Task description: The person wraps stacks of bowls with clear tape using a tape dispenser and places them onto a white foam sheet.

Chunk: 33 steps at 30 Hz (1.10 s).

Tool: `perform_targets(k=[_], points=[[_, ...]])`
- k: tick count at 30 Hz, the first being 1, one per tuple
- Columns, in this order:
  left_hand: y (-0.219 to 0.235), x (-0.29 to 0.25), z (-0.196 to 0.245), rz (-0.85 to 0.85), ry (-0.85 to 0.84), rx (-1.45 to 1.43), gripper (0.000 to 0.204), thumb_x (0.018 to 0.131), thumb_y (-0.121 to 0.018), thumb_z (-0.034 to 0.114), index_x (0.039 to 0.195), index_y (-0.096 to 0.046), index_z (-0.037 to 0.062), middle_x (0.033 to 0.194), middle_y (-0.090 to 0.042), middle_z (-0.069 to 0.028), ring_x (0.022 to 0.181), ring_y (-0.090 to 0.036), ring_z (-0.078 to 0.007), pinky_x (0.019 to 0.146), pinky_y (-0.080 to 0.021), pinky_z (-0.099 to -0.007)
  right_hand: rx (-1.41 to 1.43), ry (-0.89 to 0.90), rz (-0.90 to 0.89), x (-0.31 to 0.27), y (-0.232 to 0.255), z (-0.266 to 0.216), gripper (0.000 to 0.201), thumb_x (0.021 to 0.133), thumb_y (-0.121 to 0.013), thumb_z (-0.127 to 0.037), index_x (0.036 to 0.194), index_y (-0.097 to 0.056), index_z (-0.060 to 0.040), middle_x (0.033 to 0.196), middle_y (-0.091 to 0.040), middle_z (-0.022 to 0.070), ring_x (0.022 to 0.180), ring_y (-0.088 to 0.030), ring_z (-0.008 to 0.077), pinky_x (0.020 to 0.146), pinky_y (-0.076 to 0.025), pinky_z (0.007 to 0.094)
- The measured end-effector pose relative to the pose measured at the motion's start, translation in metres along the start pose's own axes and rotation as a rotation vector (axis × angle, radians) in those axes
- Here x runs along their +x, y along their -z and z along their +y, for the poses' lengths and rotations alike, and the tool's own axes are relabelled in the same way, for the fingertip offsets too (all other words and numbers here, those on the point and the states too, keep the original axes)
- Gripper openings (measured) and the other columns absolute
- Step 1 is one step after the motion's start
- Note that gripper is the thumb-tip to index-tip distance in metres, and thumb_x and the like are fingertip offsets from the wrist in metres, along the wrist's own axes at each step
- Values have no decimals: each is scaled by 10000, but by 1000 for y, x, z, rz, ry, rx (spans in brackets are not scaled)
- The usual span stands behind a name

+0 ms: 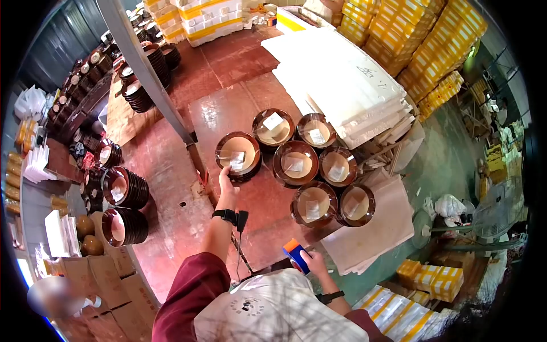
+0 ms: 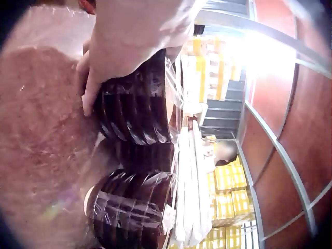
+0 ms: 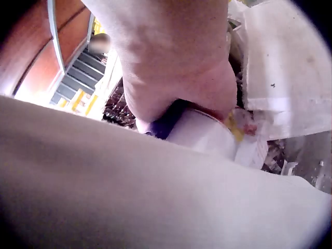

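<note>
Several plastic-wrapped stacks of brown bowls, each with a paper slip inside, stand on a red table. My left hand reaches forward and grips the near rim of the leftmost stack. The left wrist view shows that hand curled over the stack's side, with another wrapped stack beside it. Close to my body, my right hand holds a blue and orange tape dispenser. In the right wrist view that hand wraps over the dispenser's white roll.
White foam boards lie behind the bowls and white sheets at the table's right end. A slanted metal post runs along the left. More bowl stacks stand further left. Yellow boxes are piled at back right.
</note>
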<state>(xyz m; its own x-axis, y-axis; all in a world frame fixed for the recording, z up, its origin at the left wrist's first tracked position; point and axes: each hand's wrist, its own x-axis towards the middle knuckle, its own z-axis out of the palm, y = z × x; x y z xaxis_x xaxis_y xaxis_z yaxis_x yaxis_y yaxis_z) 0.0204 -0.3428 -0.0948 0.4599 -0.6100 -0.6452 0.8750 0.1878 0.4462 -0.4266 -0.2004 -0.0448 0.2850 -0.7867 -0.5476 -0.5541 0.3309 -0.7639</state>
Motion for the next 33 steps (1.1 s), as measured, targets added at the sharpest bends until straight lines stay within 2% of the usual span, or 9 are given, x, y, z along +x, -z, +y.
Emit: perform_targets(k=[7,14,17,18,22,24,27,31,33], points=[[9,22,-11,-96,-64,-31,363,866,-636,226,1194,-507,143,1207,-596,-118,1015,-640,-355,762,-585,-650,-1,47,-12,2,-3,16,516,951,-650,-435,835,-713,64,695,-679,88,651,-616,133,632,-496,332],[6,34,-30,-88,-113,-7,703,889,-669,322,1465,-280,220,1409,-472,-157,1150,-592,-404,736,-576,-650,73,6,-32,17,-3,14,499,975,-649,-423,811,-726,42,677,-670,47,631,-594,98,600,-478,299],[-14,-15,-13,-32,-41,161,815,902,-685,409,1512,-162,271,1448,-429,-180,1187,-570,-426,773,-554,-665,22,93,-85,25,-10,3,459,996,-641,-384,867,-740,46,713,-664,10,644,-578,69,594,-472,273],[-20,-41,-3,-50,-31,211,683,899,-690,507,1388,-389,137,1452,-419,-177,1196,-565,-411,891,-504,-704,35,66,-122,25,-12,-6,459,999,-638,-383,883,-742,49,718,-668,12,646,-579,68,595,-474,271],[52,-50,10,-192,180,251,624,900,-674,532,1308,-538,79,1277,-572,-143,1110,-602,-327,887,-547,-511,-22,59,-234,14,-21,-47,452,1012,-622,-385,918,-750,39,766,-688,13,679,-595,63,623,-490,255],[88,-114,23,-210,-2,458,439,952,-637,440,1202,-615,80,1044,-674,-66,929,-661,-230,776,-541,-395,-22,51,-339,21,-31,-57,452,1013,-621,-388,921,-751,35,789,-693,10,694,-600,65,633,-495,253],[183,-178,53,-244,45,451,370,1017,-583,302,1302,-603,68,1184,-698,-89,996,-698,-218,848,-570,-369,-137,114,-538,43,-55,-71,434,978,-674,-391,901,-732,32,808,-675,-8,716,-586,64,624,-476,253],[282,-261,121,76,-179,407,278,1016,-558,210,1222,-608,31,1166,-698,-154,985,-716,-272,814,-596,-381,-311,213,-763,66,-120,-136,386,940,-724,-379,945,-706,7,833,-667,-7,756,-583,64,658,-478,249],[325,-271,162,350,-331,274,210,981,-574,190,1106,-618,28,975,-707,-145,855,-711,-261,739,-587,-372,-291,197,-936,66,-173,-178,502,920,-749,-365,1197,-621,34,1059,-668,61,951,-618,113,832,-512,275]])
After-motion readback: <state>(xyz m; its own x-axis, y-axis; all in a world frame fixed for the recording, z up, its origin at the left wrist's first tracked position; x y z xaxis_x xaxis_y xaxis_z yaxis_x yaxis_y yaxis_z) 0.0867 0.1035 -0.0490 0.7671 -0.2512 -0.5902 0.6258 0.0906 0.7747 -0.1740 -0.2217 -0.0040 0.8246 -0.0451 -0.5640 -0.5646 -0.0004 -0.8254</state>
